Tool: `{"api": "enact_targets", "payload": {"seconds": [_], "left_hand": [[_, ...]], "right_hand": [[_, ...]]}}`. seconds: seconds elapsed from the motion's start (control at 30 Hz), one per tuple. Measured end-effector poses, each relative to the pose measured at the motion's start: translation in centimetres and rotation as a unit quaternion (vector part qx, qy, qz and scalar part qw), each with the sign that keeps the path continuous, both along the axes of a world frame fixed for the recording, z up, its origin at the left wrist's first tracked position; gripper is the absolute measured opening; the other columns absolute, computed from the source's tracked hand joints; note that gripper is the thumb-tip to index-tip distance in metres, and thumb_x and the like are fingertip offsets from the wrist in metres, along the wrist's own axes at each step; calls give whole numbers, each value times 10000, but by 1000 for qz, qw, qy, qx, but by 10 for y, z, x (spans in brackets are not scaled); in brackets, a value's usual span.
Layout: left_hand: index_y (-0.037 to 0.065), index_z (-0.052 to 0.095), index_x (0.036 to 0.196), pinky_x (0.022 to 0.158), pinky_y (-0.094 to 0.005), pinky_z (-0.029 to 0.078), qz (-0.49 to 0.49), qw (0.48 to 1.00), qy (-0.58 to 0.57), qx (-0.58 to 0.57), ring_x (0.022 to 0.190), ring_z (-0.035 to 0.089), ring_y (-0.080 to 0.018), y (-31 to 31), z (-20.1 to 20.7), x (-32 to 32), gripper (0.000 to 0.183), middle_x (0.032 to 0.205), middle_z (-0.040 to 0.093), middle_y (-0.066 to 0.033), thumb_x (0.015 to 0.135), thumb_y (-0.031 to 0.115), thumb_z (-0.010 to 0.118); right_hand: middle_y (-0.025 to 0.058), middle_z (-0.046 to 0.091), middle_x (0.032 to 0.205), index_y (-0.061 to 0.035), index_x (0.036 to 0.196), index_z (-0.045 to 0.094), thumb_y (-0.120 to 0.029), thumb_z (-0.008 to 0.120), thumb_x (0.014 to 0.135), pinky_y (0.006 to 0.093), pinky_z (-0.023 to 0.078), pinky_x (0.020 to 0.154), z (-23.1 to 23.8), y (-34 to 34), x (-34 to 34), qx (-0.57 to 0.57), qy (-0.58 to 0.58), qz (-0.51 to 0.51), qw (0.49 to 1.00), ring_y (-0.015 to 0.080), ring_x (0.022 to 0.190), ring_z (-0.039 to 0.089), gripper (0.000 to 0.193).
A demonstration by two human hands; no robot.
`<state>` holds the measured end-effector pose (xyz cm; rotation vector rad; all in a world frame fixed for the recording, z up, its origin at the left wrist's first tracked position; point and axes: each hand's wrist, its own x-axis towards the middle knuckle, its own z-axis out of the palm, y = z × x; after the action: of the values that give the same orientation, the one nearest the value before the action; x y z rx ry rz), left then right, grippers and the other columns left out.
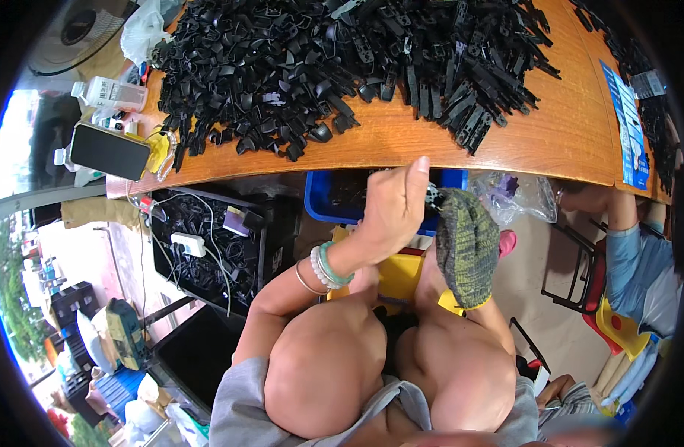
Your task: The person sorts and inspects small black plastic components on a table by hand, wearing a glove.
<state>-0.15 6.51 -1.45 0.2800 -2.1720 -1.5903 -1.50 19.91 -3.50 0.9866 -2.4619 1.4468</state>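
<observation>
small dark part (433, 196) sits between the curled bare left hand (395, 208) and gloved right hand (467, 249), over the blue bin (327, 215). can't tell which hand grips it. i'd steady it glove-side, keep bare skin off edges, work above the bin.

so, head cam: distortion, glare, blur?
Head view: brown wooden table bowed by fisheye, black vignette around the frame; bright white patch at far left overexposed; heaped black plastic parts partly merging together; bare left hand and right hand in mottled yellow-black knitted glove fairly sharp.
</observation>
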Motion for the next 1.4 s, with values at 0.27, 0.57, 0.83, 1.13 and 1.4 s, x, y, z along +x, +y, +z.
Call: {"api": "enact_targets", "payload": {"seconds": [0.27,0.57,0.83,1.13,1.4], "left_hand": [[-30,468,668,490,-400,367,-85,991,-29,-98,530,496,-365,-6,2,-6,284,576,466,-192,903,129,479],[10,560,784,511,-370,408,6,947,25,-319,562,534,-317,-20,-8,-82,151,702,560,-123,796,147,621],[17,567,806,477,-327,406,-10,965,81,-250,547,537,-269,-30,-18,-36,75,686,513,-112,780,66,618],[47,532,775,459,-344,423,122,932,83,-332,566,552,-250,-59,-20,3,87,703,505,-90,758,72,614],[20,585,786,538,-367,448,170,891,-113,-405,624,592,-291,-76,-11,-3,160,765,596,-110,788,176,619]], "right_hand": [[147,568,991,-6,1061,547,21,532,785,341,459,701,24,10,-13,45,-149,45,987,260,825,550,278],[48,623,861,-12,1125,543,-125,549,877,183,402,465,16,-1,-15,-144,-510,6,848,67,649,562,272],[95,599,1053,-1,1162,542,-140,490,908,253,472,775,14,4,-32,-195,-571,-22,797,151,893,580,294],[61,632,946,-8,1072,609,-147,554,879,239,480,710,5,-24,-36,-149,-382,-24,912,121,816,587,243],[5,609,774,-35,1098,599,-192,559,888,171,409,449,18,-32,-29,-208,-562,-54,799,46,547,508,265]]}}
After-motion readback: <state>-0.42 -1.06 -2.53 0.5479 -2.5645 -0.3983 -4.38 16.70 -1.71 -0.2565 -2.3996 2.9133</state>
